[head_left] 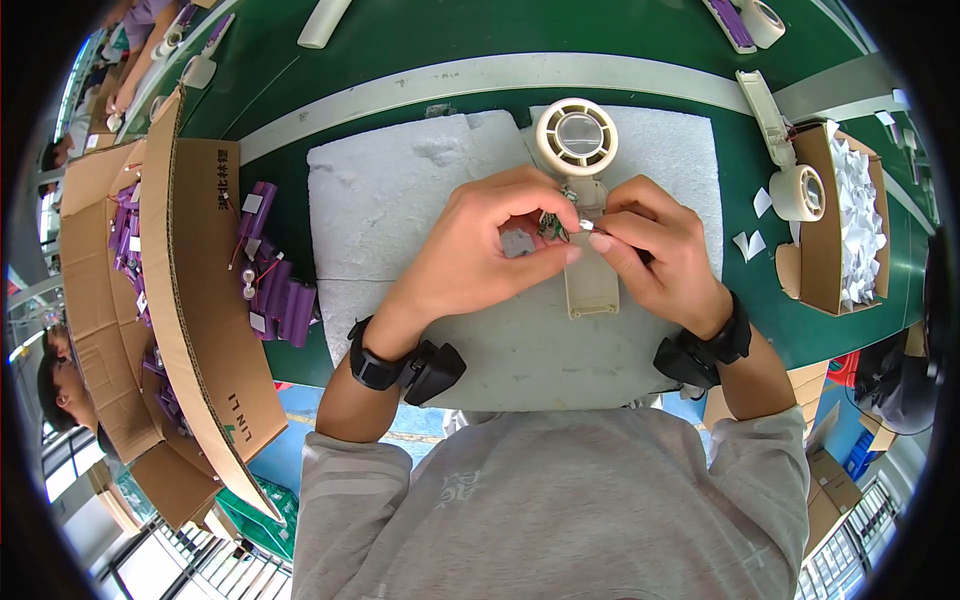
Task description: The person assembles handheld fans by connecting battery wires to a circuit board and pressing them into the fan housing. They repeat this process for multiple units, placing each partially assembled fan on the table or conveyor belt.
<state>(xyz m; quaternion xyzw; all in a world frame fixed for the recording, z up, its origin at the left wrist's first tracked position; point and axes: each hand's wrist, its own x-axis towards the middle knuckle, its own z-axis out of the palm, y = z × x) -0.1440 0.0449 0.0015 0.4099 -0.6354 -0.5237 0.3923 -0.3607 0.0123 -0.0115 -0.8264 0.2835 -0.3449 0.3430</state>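
The green circuit board [550, 226] sits pinched in our left hand [485, 235], while our right hand [667, 248] grips a small white connector [586, 225] over the cream fan [577, 138] on white foam [385, 190].

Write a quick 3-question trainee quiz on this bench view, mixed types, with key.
1. Multiple choice: what do the fingers of the left hand hold?
A) a screwdriver
B) a small green circuit board
C) a roll of tape

2. True or false: the carton holding white paper pieces stands to the right of the pale pad.

3. Fill in: the cluster of purple packs on the green table lies to the ____ of the pad.

Key: 1. B; 2. True; 3. left
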